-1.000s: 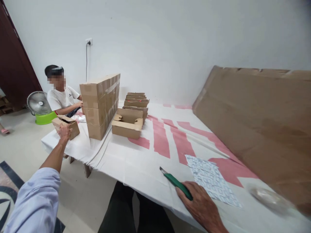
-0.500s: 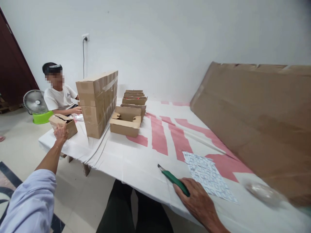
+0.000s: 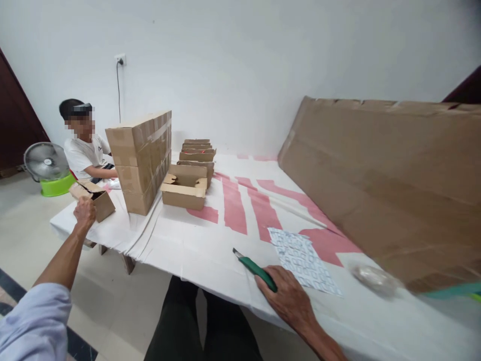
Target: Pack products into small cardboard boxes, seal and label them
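Note:
My left hand [image 3: 84,212] grips the near edge of a small cardboard box [image 3: 104,204] at the table's left end; the box's top flap is partly raised, with a dark gap. Over the front of the table my right hand [image 3: 287,296] is closed round the green handle of a utility knife [image 3: 257,271], its blade pointing away to the left. A sheet of blue-and-white patterned paper [image 3: 304,260] lies just beyond my right hand. Between the hands, farther back, stands an open cardboard box [image 3: 184,195].
Stacked taped cartons [image 3: 137,165] stand beside the left box. More open boxes [image 3: 197,153] line up behind. A large cardboard sheet [image 3: 383,185] leans at right, near a clear plastic bundle [image 3: 374,278]. Another person [image 3: 87,155] sits at far left by a fan [image 3: 47,161].
The view has turned slightly right, so most things appear farther left. The left box looks tilted or turned a little in my left hand, its flap more raised. My right hand still holds the knife.

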